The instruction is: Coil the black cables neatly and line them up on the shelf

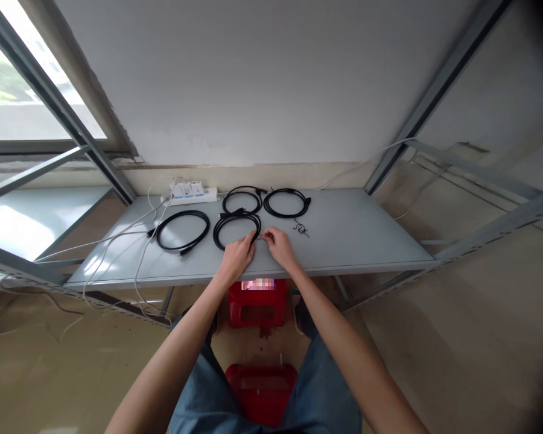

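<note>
Four black cable coils (pixel 183 212), two hands (pixel 238 256) (pixel 278 247) on one.

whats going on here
A person is working at a grey metal shelf with both bare hands. Their left hand is closed on the near edge of a coiled black cable, and their right hand is just beside it. Three more black cable coils lie nearby, along with a small black tangle and a white power strip.
</note>
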{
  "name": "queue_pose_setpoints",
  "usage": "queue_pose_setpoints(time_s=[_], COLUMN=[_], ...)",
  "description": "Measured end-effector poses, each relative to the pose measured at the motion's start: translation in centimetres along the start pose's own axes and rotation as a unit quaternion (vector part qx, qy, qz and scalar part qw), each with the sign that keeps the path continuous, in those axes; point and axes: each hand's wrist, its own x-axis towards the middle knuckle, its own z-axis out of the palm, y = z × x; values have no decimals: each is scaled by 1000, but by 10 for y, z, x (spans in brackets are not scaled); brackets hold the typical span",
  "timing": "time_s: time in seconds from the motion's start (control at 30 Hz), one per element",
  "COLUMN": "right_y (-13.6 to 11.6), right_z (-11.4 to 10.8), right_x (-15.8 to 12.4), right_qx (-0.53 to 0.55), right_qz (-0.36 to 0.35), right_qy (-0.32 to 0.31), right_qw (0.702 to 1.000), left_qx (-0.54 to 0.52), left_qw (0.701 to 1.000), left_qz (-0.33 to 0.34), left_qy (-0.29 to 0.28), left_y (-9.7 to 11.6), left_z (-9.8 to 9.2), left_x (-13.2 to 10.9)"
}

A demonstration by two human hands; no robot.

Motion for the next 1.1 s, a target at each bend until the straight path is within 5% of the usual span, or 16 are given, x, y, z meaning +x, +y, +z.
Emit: queue_pose_setpoints(time_s=[0.33,0.73,1.1], right_y=[-1,-9,-26], right_z=[3,1,-1], right_x=[0,-2,-7], right_qx=[29,64,4], right_qz=[-24,-38,-59], right_qy=[-29,-26,-94], right_qw=[999,997,994], left_qx=[42,61,79], left_qw=[998,998,996], left_qz=[-25,-23,-20], left_qy=[29,-9,-39], left_y=[-3,0,4], left_z=[7,4,-1], left_x=[1,2,2])
